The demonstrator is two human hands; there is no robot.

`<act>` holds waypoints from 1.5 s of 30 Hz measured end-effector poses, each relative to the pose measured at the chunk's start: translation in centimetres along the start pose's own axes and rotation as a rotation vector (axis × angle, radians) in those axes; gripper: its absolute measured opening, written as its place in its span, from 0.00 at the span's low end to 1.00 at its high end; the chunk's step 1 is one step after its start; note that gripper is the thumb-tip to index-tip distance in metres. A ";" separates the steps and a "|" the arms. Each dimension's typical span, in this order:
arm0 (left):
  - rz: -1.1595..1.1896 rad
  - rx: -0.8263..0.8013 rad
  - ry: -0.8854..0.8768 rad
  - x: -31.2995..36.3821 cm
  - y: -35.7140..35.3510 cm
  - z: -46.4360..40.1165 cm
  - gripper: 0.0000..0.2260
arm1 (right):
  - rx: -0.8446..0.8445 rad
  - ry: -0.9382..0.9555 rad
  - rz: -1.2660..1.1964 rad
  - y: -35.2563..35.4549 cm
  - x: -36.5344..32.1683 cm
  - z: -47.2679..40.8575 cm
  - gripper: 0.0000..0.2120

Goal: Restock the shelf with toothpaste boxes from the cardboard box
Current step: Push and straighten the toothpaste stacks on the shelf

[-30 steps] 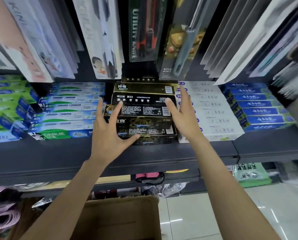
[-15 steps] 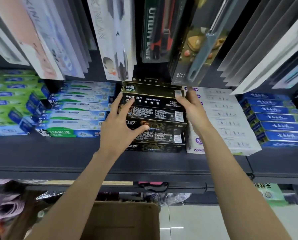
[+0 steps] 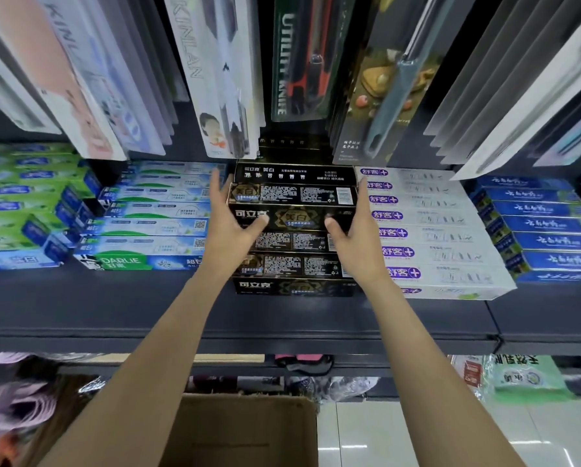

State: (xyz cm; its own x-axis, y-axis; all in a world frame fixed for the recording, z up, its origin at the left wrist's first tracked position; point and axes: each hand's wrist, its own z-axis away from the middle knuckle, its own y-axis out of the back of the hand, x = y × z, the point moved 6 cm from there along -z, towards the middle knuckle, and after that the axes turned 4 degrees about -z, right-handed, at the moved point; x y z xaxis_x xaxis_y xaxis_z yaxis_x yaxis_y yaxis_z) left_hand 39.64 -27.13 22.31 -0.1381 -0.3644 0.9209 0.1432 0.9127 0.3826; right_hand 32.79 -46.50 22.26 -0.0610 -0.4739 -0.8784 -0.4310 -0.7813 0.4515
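Black toothpaste boxes (image 3: 292, 227) stacked in a column on the dark shelf (image 3: 113, 308), sitting squarely between both hands. Left hand (image 3: 230, 230) against the stack's left end, fingers stretched up along the side, thumb laid across the front of a gold-printed box midway up. Right hand (image 3: 358, 235) mirroring it on the right end, fingers straight up, thumb pressing the same box's face. Each grip wide open, flat-fingered, bracing rather than curling round anything.

Compared with half a second ago: both thumbs now lower on the stack and closer together, the left fingers more upright; camera nearer and tipped further down, stack now taking up more of the view.

Count: two hands; about six black boxes visible in the stack, the upper ones partly hidden under hanging cards; a white-and-purple stack (image 3: 430, 230) touching its right side, roughly eight boxes; a blue stack (image 3: 535, 227) further right, about seven; a blue-green stack (image 3: 154, 217) on the left; one cardboard box (image 3: 245, 429) below, between the forearms.
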 end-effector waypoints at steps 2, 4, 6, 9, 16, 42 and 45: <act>0.054 -0.056 0.027 -1.4 0.5 0.0 0.41 | -0.011 -0.050 -0.113 0.2 0.0 0.2 0.39; -0.013 -0.099 0.024 -1.9 0.3 -0.1 0.37 | -0.041 -0.079 -0.192 0.3 -0.1 0.2 0.38; -0.043 -0.107 0.011 -1.6 0.0 -0.3 0.34 | -0.061 -0.079 -0.176 0.4 0.1 -0.1 0.38; -0.060 -0.119 -0.022 -1.1 -0.1 -0.7 0.33 | -0.074 -0.108 -0.130 0.8 0.5 -0.5 0.40; -0.072 -0.136 0.009 -1.6 0.5 -1.5 0.40 | -0.140 -0.118 -0.201 0.9 0.5 -1.8 0.41; 0.024 -0.253 0.051 -1.7 0.2 -3.0 0.45 | -0.257 -0.230 -0.509 -0.4 1.7 -2.8 0.42; 0.028 -0.266 0.071 -2.0 0.3 -3.3 0.44 | -0.243 -0.236 -0.537 -0.8 1.7 -2.9 0.42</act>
State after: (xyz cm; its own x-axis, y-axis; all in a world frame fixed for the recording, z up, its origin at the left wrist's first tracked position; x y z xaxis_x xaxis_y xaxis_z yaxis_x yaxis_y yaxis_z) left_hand 43.14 -26.74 20.84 -0.0631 -0.3600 0.9308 0.3998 0.8454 0.3541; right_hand 35.60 -47.86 20.82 -0.1019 0.0908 -0.9907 -0.2415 -0.9683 -0.0639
